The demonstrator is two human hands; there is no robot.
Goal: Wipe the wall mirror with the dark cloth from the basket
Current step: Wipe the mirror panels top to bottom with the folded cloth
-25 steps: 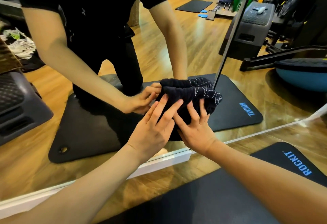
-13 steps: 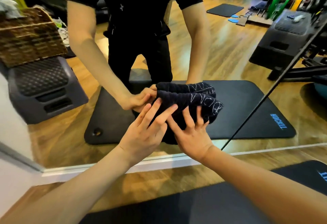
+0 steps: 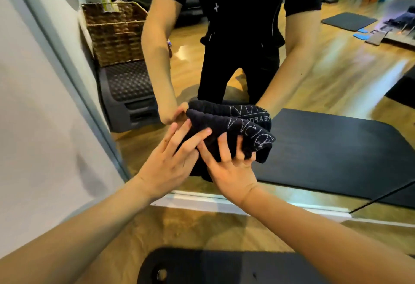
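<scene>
Both forearms are bare down to the left hand [image 3: 167, 167] and the right hand [image 3: 231, 171], with no sleeves, gloves, watch or rings visible on them. Reflected in the wall mirror [image 3: 336, 95], the person wears a black short-sleeved top [image 3: 242, 3] with grey shoulder panels and a small white cross mark on the chest, over black trousers [image 3: 238, 70].

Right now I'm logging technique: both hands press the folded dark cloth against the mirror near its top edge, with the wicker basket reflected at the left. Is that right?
Not quite. In the head view the left hand and right hand press the folded dark cloth against the mirror near its bottom edge, just above the floor. The wicker basket is indeed reflected at the left.
</scene>
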